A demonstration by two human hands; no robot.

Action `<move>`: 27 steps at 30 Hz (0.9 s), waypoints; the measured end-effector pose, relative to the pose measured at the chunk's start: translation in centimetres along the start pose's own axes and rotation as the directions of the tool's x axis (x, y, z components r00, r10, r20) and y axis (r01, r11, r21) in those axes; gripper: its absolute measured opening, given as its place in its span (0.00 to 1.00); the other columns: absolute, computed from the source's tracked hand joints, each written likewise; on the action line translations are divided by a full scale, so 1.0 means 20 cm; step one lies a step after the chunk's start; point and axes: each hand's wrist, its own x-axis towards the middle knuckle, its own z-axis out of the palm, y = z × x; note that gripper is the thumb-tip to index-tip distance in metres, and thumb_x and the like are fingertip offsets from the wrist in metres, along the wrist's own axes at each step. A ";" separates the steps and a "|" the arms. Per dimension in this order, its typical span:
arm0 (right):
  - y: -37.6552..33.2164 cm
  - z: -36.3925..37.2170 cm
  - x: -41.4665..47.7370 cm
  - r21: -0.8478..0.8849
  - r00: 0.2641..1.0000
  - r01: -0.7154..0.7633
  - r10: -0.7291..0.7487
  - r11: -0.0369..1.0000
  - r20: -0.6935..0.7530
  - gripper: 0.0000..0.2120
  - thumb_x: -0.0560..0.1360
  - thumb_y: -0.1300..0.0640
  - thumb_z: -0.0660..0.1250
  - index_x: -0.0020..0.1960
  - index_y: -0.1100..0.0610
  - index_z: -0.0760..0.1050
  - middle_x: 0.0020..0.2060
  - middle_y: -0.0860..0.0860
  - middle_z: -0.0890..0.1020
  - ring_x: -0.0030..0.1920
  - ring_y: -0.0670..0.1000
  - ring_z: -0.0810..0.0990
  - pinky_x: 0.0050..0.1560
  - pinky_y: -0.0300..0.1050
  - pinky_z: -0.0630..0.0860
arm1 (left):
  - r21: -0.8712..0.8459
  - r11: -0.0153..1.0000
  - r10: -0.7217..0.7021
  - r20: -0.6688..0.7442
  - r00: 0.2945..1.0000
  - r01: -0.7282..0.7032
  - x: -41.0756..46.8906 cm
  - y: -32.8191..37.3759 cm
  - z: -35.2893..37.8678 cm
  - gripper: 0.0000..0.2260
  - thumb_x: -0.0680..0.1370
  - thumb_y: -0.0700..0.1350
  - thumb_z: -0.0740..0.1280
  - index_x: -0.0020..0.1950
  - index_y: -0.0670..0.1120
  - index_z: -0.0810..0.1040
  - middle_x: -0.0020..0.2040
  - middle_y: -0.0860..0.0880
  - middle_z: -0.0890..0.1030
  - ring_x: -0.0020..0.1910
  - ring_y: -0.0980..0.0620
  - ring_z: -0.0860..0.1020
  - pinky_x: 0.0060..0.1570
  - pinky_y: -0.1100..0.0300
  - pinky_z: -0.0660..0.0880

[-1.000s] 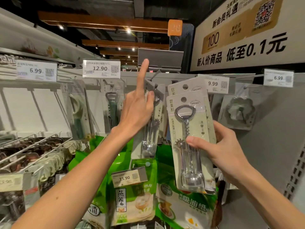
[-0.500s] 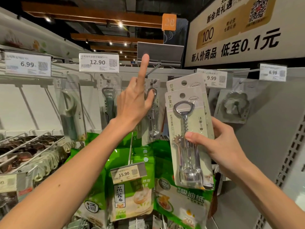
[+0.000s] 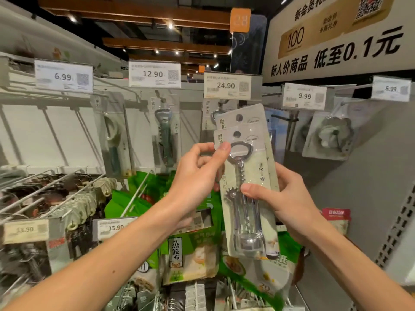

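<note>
Two stacked corkscrew packages (image 3: 249, 176), each a pale card with a metal wing corkscrew under clear plastic, are held up in front of the shelf. My right hand (image 3: 285, 205) grips them from the right, thumb across the front at the corkscrew's gear. My left hand (image 3: 197, 178) pinches the upper left edge of the front card, thumb beside the opener's loop. Another such package hangs on the peg behind, under the 24.90 price tag (image 3: 226, 86).
Hanging packs of openers (image 3: 165, 133) and a peeler-like tool (image 3: 112, 140) fill pegs on the left. Green bagged goods (image 3: 188, 252) hang below. A flower-shaped item (image 3: 332, 135) hangs at right. Wire pegs (image 3: 45, 187) jut out at lower left.
My left hand has dropped from pointing up at the price tag and now pinches the front card's upper left edge. The tag, turned flat before, now faces me. The packages sit slightly higher and nearer.
</note>
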 end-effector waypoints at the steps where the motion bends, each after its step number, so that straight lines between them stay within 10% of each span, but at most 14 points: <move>1: 0.00 0.03 0.00 -0.007 1.000 0.006 -0.006 1.000 0.003 0.21 0.62 0.57 0.78 0.54 0.55 0.80 0.47 0.51 0.87 0.48 0.52 0.86 0.48 0.50 0.82 | -0.039 0.999 -0.014 -0.042 0.999 0.012 0.00 -0.01 0.01 0.18 0.74 0.58 0.70 0.58 0.49 0.77 0.49 0.48 0.85 0.47 0.50 0.82 0.44 0.53 0.79; 15: 0.08 0.20 0.02 0.075 0.983 -0.073 0.084 0.995 -0.160 0.19 0.74 0.43 0.63 0.52 0.56 0.81 0.45 0.56 0.87 0.46 0.54 0.86 0.43 0.49 0.83 | -0.218 0.975 -0.032 -0.311 0.950 -0.039 -0.01 -0.04 0.01 0.05 0.82 0.49 0.64 0.55 0.50 0.75 0.50 0.46 0.84 0.50 0.47 0.84 0.55 0.41 0.80; 23: 0.09 0.06 0.05 -0.040 0.972 -0.082 0.071 0.996 -0.226 0.13 0.79 0.48 0.63 0.48 0.55 0.82 0.42 0.51 0.87 0.45 0.53 0.86 0.44 0.51 0.79 | 0.221 0.959 0.225 -0.227 0.948 -0.175 0.08 0.08 -0.17 0.21 0.84 0.55 0.55 0.33 0.50 0.72 0.24 0.58 0.73 0.24 0.63 0.70 0.33 0.65 0.66; 27: 0.09 0.02 0.06 -0.107 0.970 -0.050 0.023 0.993 -0.241 0.13 0.79 0.47 0.63 0.48 0.54 0.81 0.42 0.51 0.86 0.43 0.52 0.84 0.47 0.53 0.78 | 0.598 0.766 0.285 0.016 0.959 -0.237 0.18 0.14 -0.22 0.14 0.82 0.61 0.56 0.50 0.55 0.77 0.37 0.59 0.82 0.34 0.66 0.78 0.44 0.65 0.74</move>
